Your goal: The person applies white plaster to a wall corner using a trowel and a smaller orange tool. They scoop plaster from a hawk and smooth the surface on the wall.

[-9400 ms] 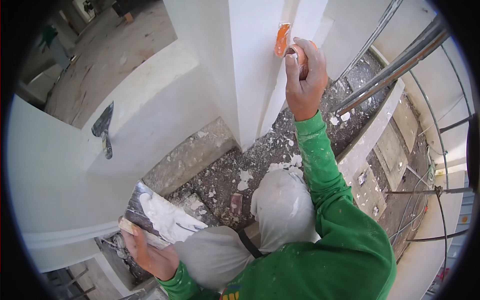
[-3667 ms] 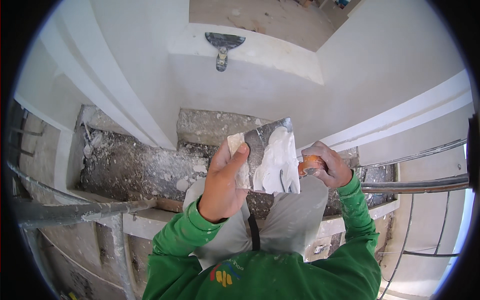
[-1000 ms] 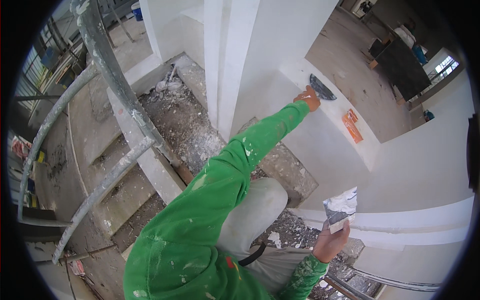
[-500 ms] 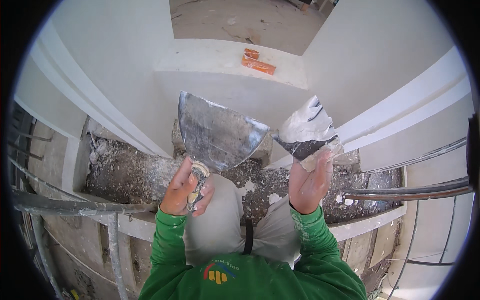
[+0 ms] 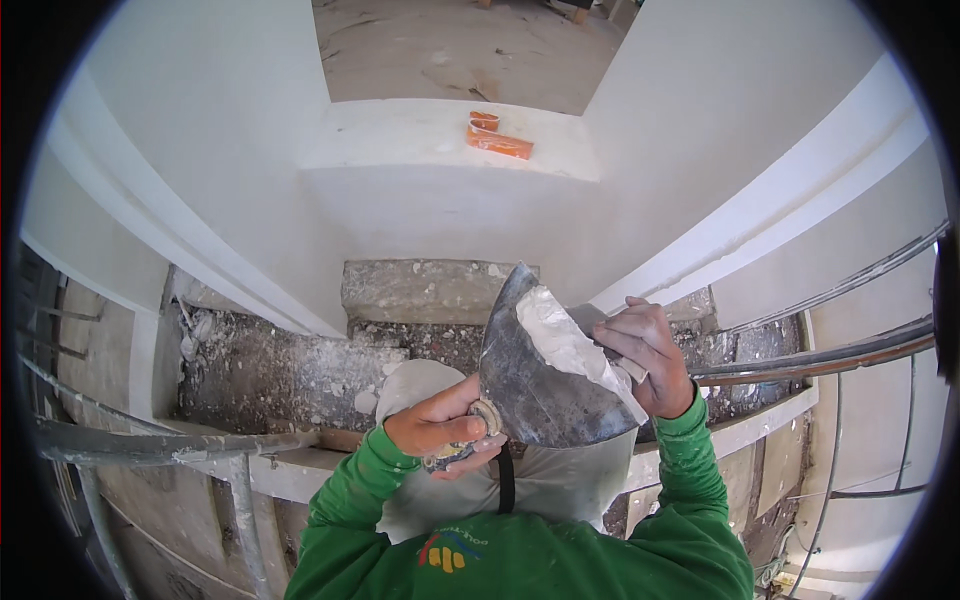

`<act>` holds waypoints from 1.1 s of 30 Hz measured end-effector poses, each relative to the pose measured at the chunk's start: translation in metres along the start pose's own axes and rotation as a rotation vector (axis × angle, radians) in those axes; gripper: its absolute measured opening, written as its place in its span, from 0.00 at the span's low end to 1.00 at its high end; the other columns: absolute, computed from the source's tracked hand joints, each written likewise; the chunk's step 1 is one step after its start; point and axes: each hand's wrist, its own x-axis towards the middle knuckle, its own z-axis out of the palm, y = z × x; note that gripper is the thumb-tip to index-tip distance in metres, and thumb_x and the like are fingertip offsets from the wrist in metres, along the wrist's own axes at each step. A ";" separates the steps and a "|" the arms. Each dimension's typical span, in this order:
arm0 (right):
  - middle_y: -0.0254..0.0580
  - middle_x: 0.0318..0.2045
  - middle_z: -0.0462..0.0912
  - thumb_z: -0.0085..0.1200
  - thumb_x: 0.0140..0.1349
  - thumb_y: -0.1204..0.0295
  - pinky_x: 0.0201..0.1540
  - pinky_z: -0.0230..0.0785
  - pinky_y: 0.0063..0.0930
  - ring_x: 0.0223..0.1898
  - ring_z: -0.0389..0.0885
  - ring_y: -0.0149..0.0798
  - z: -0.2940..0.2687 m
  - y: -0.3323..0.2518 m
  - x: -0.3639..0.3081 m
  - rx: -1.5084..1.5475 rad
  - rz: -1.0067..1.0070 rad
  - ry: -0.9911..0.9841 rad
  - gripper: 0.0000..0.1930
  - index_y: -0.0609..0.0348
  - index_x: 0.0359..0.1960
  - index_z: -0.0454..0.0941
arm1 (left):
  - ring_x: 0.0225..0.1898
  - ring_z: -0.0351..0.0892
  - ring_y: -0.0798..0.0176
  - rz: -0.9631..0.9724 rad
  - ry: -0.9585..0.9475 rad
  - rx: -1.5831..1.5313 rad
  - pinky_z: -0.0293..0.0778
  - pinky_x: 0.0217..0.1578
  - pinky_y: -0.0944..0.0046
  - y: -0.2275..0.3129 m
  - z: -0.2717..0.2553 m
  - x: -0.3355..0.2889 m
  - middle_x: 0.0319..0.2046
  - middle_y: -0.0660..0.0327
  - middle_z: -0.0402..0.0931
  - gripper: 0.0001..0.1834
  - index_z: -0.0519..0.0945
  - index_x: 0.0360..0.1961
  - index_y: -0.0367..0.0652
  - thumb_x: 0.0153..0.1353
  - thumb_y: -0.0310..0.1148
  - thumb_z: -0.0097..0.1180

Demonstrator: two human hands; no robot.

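My left hand (image 5: 437,424) is wrapped round the handle of a wide putty knife (image 5: 535,390) with a big grey rounded blade, held tilted in front of my lap. A thick band of white putty (image 5: 562,338) lies along the blade's far right edge. At that edge, my right hand (image 5: 652,358) grips a smaller putty knife (image 5: 590,318); its blade is partly hidden behind the putty and my fingers. The two blades meet or overlap there; I cannot tell exactly where they touch.
Ahead, orange curved pieces (image 5: 499,138) lie on a white ledge (image 5: 390,135) between white walls. A rough block (image 5: 420,290) sits below it on the debris-strewn floor (image 5: 270,365). Metal rails (image 5: 180,442) run at the left, with more rails (image 5: 820,352) at the right.
Both hands have come together. The wide putty knife has swung rightward and the smaller one has turned in toward it. White putty now lies on the wide blade, which was nearly bare before.
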 end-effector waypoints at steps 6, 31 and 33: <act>0.49 0.48 0.72 0.44 0.64 0.74 0.54 0.66 0.44 0.49 0.72 0.47 0.006 -0.011 -0.045 0.111 0.207 0.659 0.18 0.64 0.56 0.70 | 0.14 0.65 0.71 0.087 -0.069 -0.021 0.61 0.10 0.72 -0.007 0.005 0.034 0.31 0.57 0.66 0.35 0.45 0.69 0.43 0.68 0.40 0.47; 0.39 0.26 0.81 0.63 0.54 0.77 0.27 0.64 0.21 0.25 0.75 0.28 0.046 0.129 -0.174 -0.080 0.795 1.065 0.06 0.68 0.30 0.80 | 0.11 0.62 0.63 0.153 0.546 0.336 0.63 0.02 0.66 -0.039 0.005 0.051 0.27 0.54 0.61 0.26 0.51 0.63 0.48 0.68 0.36 0.45; 0.45 0.29 0.82 0.63 0.53 0.79 0.32 0.70 0.24 0.28 0.80 0.35 0.054 0.135 -0.168 -0.190 0.724 1.030 0.07 0.68 0.33 0.82 | 0.11 0.62 0.63 0.166 0.543 0.330 0.64 0.02 0.65 -0.042 0.005 0.052 0.27 0.54 0.61 0.25 0.51 0.62 0.47 0.68 0.36 0.45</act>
